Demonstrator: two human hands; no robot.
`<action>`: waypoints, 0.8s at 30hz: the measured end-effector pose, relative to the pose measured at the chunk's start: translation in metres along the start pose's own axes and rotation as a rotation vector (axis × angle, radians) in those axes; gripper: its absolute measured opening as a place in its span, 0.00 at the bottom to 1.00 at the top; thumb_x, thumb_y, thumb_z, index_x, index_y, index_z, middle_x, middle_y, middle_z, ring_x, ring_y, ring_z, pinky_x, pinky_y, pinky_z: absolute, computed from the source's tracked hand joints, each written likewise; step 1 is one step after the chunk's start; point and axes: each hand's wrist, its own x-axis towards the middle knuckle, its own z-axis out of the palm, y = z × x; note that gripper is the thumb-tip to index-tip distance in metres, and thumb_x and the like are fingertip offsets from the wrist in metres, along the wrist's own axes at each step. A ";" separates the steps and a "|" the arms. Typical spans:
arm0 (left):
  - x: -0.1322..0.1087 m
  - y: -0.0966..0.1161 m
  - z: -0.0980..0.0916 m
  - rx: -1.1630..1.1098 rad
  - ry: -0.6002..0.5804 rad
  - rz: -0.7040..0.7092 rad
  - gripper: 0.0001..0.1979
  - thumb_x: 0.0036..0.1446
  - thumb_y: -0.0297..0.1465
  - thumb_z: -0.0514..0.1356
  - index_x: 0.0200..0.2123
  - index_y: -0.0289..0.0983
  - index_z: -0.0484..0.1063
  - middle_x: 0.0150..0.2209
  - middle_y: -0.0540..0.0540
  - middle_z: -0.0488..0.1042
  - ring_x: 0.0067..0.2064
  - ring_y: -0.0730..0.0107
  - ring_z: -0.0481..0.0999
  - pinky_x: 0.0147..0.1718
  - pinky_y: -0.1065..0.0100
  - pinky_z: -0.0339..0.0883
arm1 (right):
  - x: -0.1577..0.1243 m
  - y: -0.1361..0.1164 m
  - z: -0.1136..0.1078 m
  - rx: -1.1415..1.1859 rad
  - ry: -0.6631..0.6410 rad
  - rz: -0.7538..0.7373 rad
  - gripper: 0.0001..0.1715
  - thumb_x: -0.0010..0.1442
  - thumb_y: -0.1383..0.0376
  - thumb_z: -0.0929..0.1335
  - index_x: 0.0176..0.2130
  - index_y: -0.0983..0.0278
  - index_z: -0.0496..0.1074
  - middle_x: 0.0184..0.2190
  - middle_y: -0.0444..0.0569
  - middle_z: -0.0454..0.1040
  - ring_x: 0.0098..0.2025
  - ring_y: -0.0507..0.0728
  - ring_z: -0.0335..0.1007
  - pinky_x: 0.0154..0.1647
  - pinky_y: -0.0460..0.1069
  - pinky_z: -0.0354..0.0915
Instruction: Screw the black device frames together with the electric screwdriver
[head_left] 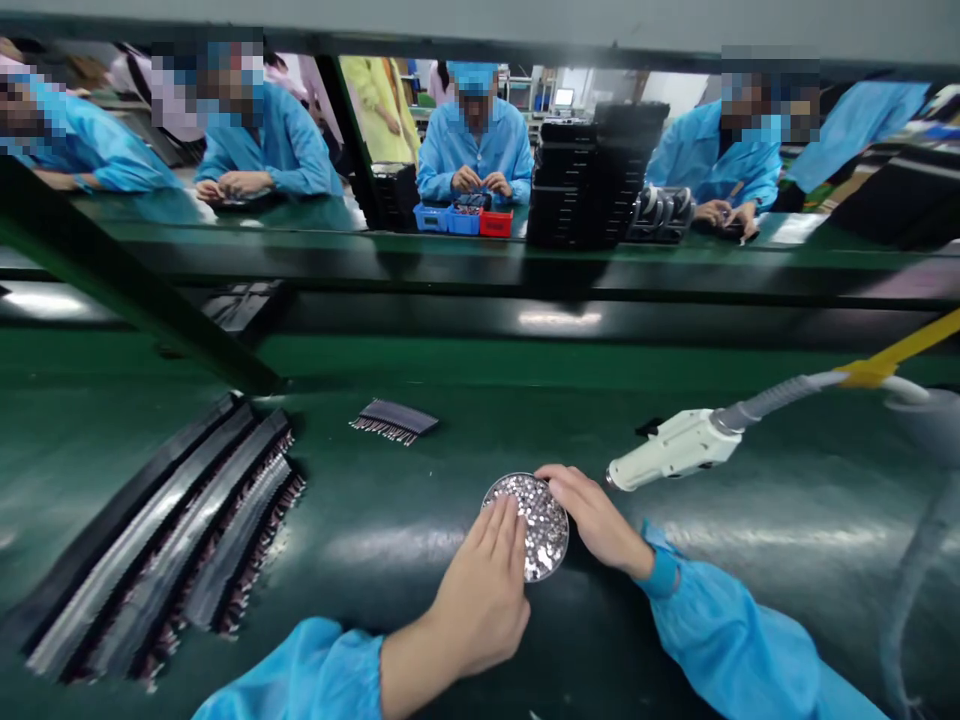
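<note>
Silver discs (546, 530) fill a round dish (519, 477) on the green counter (390, 500). Left hand (480, 600) and right hand (592, 520) lie flat against the dish, both grips released, nothing clenched. Dish looks full, none visibly taken out. Black pin strips (157, 530) sit left, a loose pin comb (394, 420) beyond, white hose handpiece (675, 450) right, untouched.
</note>
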 end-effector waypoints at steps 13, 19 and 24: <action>0.004 0.017 -0.004 -0.036 -0.022 -0.015 0.34 0.68 0.42 0.50 0.65 0.20 0.62 0.67 0.23 0.61 0.69 0.36 0.61 0.68 0.46 0.46 | 0.013 -0.002 -0.001 0.048 -0.075 -0.075 0.29 0.70 0.47 0.56 0.47 0.59 0.77 0.46 0.52 0.80 0.51 0.62 0.74 0.58 0.59 0.65; 0.035 0.003 0.002 -0.126 -0.059 -0.064 0.39 0.64 0.49 0.51 0.65 0.21 0.63 0.66 0.24 0.63 0.69 0.35 0.61 0.68 0.45 0.49 | 0.041 -0.014 0.007 0.029 -0.217 -0.157 0.32 0.69 0.43 0.55 0.47 0.58 0.78 0.48 0.51 0.81 0.54 0.64 0.73 0.63 0.63 0.60; 0.037 -0.041 -0.001 -0.068 -0.086 -0.124 0.45 0.57 0.48 0.57 0.65 0.15 0.60 0.68 0.21 0.57 0.71 0.35 0.56 0.69 0.48 0.49 | 0.037 -0.002 0.006 0.054 0.055 -0.044 0.32 0.68 0.42 0.55 0.45 0.58 0.77 0.48 0.51 0.79 0.54 0.64 0.72 0.62 0.62 0.63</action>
